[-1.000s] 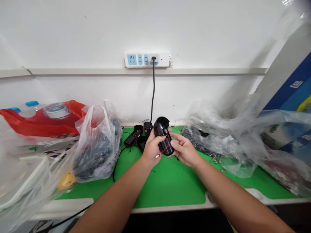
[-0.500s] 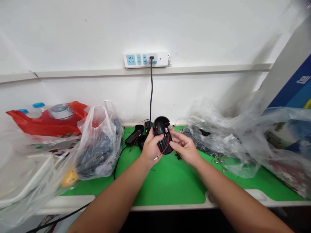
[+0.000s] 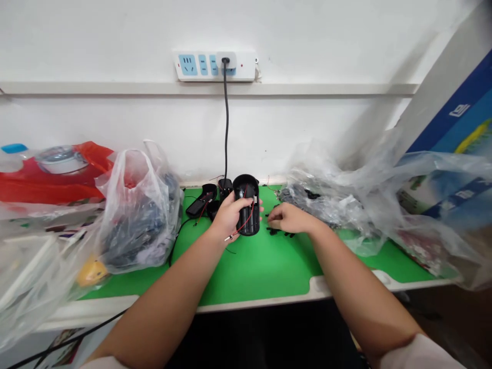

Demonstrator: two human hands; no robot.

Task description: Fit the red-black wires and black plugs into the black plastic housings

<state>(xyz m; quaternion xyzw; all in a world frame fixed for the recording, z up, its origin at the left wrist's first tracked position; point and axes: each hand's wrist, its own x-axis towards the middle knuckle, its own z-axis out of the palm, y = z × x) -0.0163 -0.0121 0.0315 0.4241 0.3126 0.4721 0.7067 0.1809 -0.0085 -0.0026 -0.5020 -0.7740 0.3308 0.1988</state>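
My left hand [image 3: 229, 214] grips a black plastic housing [image 3: 249, 221], its thumb over the inside and its fingertips showing at the right edge. A red wire [image 3: 245, 223] runs across the housing and ends in a small light connector near the palm. To the right, my right hand [image 3: 286, 217] is low over the green mat with its fingers curled together, beside small black parts [image 3: 273, 231]. What its fingertips hold, if anything, is hidden. More black housings [image 3: 200, 204] lie to the left of the held one.
A knotted plastic bag [image 3: 138, 220] and a red bag [image 3: 46, 177] stand at the left. Clear plastic bags [image 3: 326, 195] cover the right side, before a blue and white box [image 3: 446, 128]. A black cable [image 3: 226, 123] hangs from a power strip [image 3: 209, 65].
My right hand has left the black housing and moved down to the small black parts on the mat. My left hand still holds the housing, now more upright. The view has shifted.
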